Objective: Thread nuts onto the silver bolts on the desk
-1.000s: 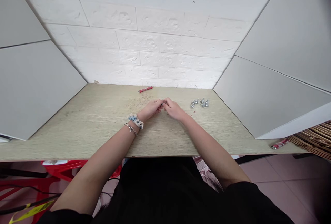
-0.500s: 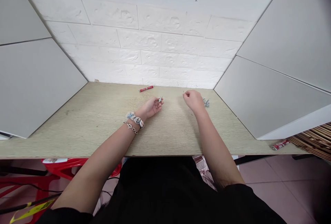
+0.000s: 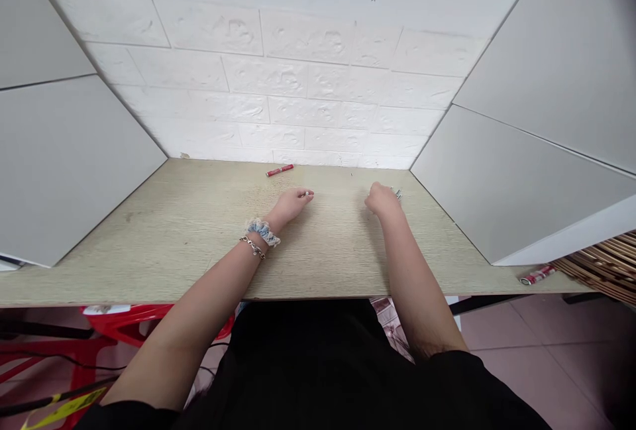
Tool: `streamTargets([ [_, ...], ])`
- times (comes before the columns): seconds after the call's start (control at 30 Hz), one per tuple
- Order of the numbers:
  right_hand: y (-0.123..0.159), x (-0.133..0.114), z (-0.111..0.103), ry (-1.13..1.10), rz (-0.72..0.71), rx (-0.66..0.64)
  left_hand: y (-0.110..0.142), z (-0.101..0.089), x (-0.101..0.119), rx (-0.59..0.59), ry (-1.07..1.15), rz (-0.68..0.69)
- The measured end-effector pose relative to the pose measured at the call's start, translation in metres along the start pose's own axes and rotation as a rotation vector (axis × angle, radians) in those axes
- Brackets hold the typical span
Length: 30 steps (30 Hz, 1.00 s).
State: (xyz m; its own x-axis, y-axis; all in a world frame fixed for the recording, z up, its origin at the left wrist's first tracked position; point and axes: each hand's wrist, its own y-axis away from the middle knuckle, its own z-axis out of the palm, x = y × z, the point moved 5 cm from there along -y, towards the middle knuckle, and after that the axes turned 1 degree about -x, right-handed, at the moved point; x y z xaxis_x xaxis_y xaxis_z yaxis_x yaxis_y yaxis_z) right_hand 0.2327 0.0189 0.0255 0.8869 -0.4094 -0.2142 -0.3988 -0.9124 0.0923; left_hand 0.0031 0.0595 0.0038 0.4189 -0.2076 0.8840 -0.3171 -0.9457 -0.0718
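Note:
My left hand (image 3: 292,204) is over the middle of the table, its fingers closed around a small silver bolt (image 3: 307,193); only a bit of it shows between thumb and fingers. To the right, my right hand (image 3: 382,200) is closed with the knuckles up, just beside a small pile of silver bolts (image 3: 398,194). The hand partly covers that pile. Its fingertips point down and left, and whatever they pinch is hidden or too small to make out.
A red tube-shaped object (image 3: 279,170) lies near the white brick-patterned wall (image 3: 288,112). Another red tube (image 3: 537,275) is at the table's right front edge by a woven brown item (image 3: 601,268). Grey panels (image 3: 89,171) stand on both sides of the wooden table (image 3: 163,238).
My right hand has moved right and slightly nearer, toward the bolt pile. My left hand has turned palm-down, its fingers curling further over the bolt.

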Motion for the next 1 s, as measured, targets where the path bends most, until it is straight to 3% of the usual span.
streamTargets([
  [0.2, -0.003, 0.005, 0.0, -0.015, 0.085, 0.017, -0.001, 0.005, 0.001, -0.098, -0.094, 0.082],
  [0.37, -0.004, 0.0, 0.001, 0.026, 0.026, 0.072, 0.0, 0.007, -0.004, -0.168, -0.143, 0.041],
  [0.47, -0.001, -0.013, 0.008, 0.003, -0.087, 0.065, -0.001, 0.007, -0.003, -0.168, -0.161, 0.068],
  [0.63, 0.016, -0.056, 0.022, -0.14, -0.463, 0.029, 0.0, 0.004, 0.001, -0.153, -0.172, 0.107],
  [0.73, 0.03, -0.076, 0.027, -0.221, -0.617, 0.021, 0.001, -0.001, 0.0, -0.128, -0.122, 0.066],
  [0.83, 0.037, -0.086, 0.029, -0.271, -0.692, 0.019, 0.0, -0.005, -0.002, -0.134, -0.108, 0.035],
  [1.0, 0.037, -0.088, 0.033, -0.307, -0.701, 0.01, -0.003, -0.01, -0.004, -0.154, -0.156, 0.058],
])
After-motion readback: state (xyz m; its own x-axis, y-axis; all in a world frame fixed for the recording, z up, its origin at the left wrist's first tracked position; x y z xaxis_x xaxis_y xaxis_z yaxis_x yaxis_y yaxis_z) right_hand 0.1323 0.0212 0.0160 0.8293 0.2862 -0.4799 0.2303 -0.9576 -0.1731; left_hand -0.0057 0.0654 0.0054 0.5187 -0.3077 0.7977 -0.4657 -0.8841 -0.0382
